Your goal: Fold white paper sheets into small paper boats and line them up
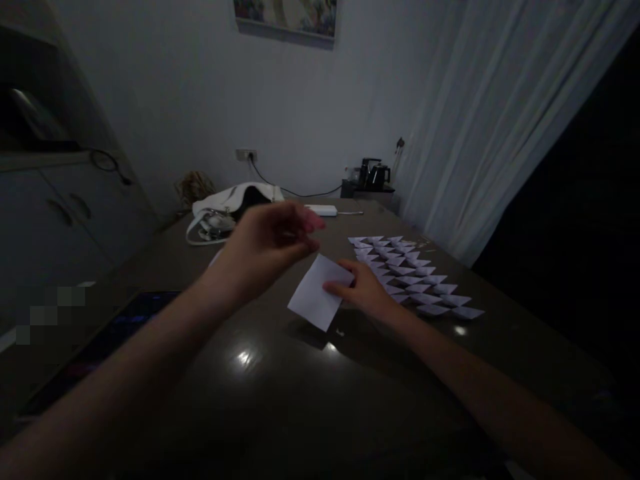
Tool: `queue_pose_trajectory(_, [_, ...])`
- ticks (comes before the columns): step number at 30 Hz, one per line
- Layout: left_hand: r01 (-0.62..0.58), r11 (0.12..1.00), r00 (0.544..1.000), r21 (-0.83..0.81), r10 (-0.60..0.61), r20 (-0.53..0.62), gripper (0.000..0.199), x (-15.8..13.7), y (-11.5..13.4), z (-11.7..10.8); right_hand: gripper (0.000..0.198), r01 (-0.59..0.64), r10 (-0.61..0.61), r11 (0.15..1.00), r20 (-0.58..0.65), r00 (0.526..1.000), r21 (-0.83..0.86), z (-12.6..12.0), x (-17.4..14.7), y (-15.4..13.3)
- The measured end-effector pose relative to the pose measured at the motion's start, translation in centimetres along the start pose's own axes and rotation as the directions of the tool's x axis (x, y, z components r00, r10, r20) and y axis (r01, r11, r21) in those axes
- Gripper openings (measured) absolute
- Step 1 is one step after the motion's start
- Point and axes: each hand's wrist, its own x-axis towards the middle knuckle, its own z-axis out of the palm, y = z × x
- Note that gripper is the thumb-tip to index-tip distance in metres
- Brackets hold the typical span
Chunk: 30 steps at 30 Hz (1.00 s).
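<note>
A white square of paper (320, 293) is pinched by one edge between the thumb and fingers of my right hand (363, 287). It is tilted and held above the dark table (280, 400). My left hand (277, 240) hovers just above and to the left of the paper, apart from it. Its fingers are bent, with a gap between them and the thumb, and nothing shows in them. To the right of my right hand, several folded paper boats (417, 280) stand in rows on the table.
A tablet-like dark screen (120, 327) lies on the left, partly behind my left forearm. Farther back are a white bag (215, 207) and a white device with a cable (323, 211). Black kettles (376, 175) stand beyond the table's far end. Tiny white scraps (340, 332) lie near the paper.
</note>
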Motion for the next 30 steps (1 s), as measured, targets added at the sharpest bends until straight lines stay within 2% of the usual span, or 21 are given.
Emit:
queue_pose_trajectory(3, [0.047,0.999,0.998,-0.025,-0.048,-0.046,0.027,-0.4,-2.6,0.7,0.023,-0.03,0.03,0.999,0.005,1.0,0.039,-0.4,-0.2,0.2])
queue_pose_trajectory(5, [0.164,0.983,0.978,-0.08,-0.173,-0.119,0.03,-1.0,-5.1,1.1,0.024,-0.058,0.056,0.997,0.031,0.998,0.06,-0.6,-0.3,0.5])
queue_pose_trajectory(7, [0.294,0.944,0.937,-0.146,-0.315,-0.149,0.032,-1.8,-7.4,1.4,0.027,-0.088,0.084,0.993,0.058,0.995,0.081,-0.7,-0.3,0.9])
queue_pose_trajectory(10, [0.44,0.83,0.868,-0.343,-0.491,-0.076,0.034,-2.5,-9.3,1.8,0.029,-0.093,0.086,0.994,0.091,0.992,0.066,-0.6,-0.3,1.5])
queue_pose_trajectory(12, [0.473,0.748,0.841,-0.465,-0.54,-0.014,0.03,-2.6,-9.5,2.0,0.029,-0.079,0.076,0.996,0.104,0.992,0.029,-0.6,-0.3,1.7])
queue_pose_trajectory(15, [0.547,0.621,0.776,-0.561,-0.627,0.062,0.026,-2.3,-9.1,2.0,0.028,-0.062,0.064,0.998,0.106,0.992,-0.022,-0.6,-0.3,1.7])
queue_pose_trajectory(17, [0.566,0.574,0.748,-0.591,-0.659,0.076,0.027,-2.1,-8.8,1.9,0.026,-0.058,0.061,0.998,0.096,0.993,-0.037,-0.7,-0.3,1.7])
queue_pose_trajectory(23, [0.585,0.528,0.718,-0.615,-0.69,0.09,0.025,-2.2,-9.1,1.8,0.023,-0.047,0.053,0.997,0.112,0.992,-0.055,-0.6,-0.3,1.9])
queue_pose_trajectory(30, [0.584,0.585,0.764,-0.563,-0.63,0.138,0.019,-2.5,-9.9,2.0,0.023,-0.035,0.042,0.998,0.136,0.99,-0.049,-0.4,-0.3,2.1])
